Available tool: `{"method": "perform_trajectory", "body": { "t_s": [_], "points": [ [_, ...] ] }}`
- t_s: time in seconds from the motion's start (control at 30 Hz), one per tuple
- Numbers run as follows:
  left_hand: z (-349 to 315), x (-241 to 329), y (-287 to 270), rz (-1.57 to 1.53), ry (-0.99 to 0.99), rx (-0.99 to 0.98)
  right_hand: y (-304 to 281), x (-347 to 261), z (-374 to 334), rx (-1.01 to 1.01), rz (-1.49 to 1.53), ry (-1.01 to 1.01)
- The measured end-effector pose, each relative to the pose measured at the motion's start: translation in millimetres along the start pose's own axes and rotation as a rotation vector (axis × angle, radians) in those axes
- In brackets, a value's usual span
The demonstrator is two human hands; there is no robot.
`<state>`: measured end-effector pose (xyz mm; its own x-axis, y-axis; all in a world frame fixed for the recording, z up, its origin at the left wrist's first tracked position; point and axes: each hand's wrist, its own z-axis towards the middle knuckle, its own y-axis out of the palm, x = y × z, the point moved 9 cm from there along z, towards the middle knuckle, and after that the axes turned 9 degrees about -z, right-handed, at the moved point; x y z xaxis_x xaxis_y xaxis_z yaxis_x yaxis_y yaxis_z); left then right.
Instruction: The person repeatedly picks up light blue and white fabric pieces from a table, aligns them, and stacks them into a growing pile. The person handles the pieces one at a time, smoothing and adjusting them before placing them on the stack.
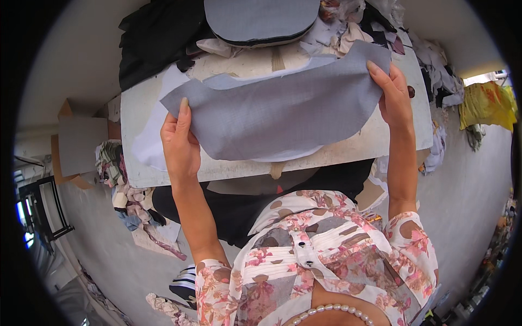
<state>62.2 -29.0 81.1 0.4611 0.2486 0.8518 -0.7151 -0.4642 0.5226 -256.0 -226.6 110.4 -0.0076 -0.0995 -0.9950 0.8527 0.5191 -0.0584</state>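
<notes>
A curved piece of blue-grey fabric [283,111] is stretched between my two hands above the white table [141,171]. My left hand [181,144] pinches its left end, thumb on top. The right end is pinched by my right hand [392,95], with the thumb lying on the cloth. Beneath the grey fabric, white cloth [157,130] shows at the left and along the lower edge. At the table's far side lies a stack of rounded grey fabric pieces [262,19], dark at its front edge.
Black cloth [163,38] hangs over the far left corner. Crumpled scraps [353,35] heap at the far right. Cardboard boxes [81,144] and a scrap pile [136,204] sit left of the table. A yellow bag [488,106] is at the right.
</notes>
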Motion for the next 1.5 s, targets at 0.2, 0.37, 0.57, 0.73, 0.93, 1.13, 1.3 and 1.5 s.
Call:
{"method": "perform_trajectory", "body": {
  "t_s": [0.2, 0.37, 0.57, 0.73, 0.93, 1.13, 1.3, 1.5],
  "points": [
    [8.3, -29.2, -18.3, -0.003, -0.124, 0.071, 9.2, 22.4, -2.7, 0.059, 0.004, 0.068],
    [39.1, -51.3, -32.1, 0.263, -0.207, 0.142, 11.0, 67.9, 20.6, 0.001, -0.214, 0.164],
    [58.5, -48.3, -39.5, 0.974, 0.104, 0.221, 15.1, 74.4, 35.2, 0.116, -0.925, -0.029],
    [61.7, -51.8, -38.5, 0.967, 0.115, 0.250, 10.7, 78.1, 35.8, 0.183, -1.017, -0.061],
    [60.6, -50.7, -41.0, 0.969, 0.108, 0.253, 35.8, 11.9, 18.7, 0.310, -1.127, -0.461],
    [62.8, -51.5, -36.2, 0.966, 0.121, 0.231, 140.3, 10.8, -14.2, -0.359, -0.912, -0.675],
    [61.2, -50.9, -40.0, 0.979, 0.110, 0.233, 160.3, 27.0, -28.5, -0.580, -0.997, -0.683],
    [60.3, -56.8, -42.1, 0.932, 0.053, 0.239, 161.2, 31.2, -65.4, -0.745, -0.910, -0.646]
  ]
}}
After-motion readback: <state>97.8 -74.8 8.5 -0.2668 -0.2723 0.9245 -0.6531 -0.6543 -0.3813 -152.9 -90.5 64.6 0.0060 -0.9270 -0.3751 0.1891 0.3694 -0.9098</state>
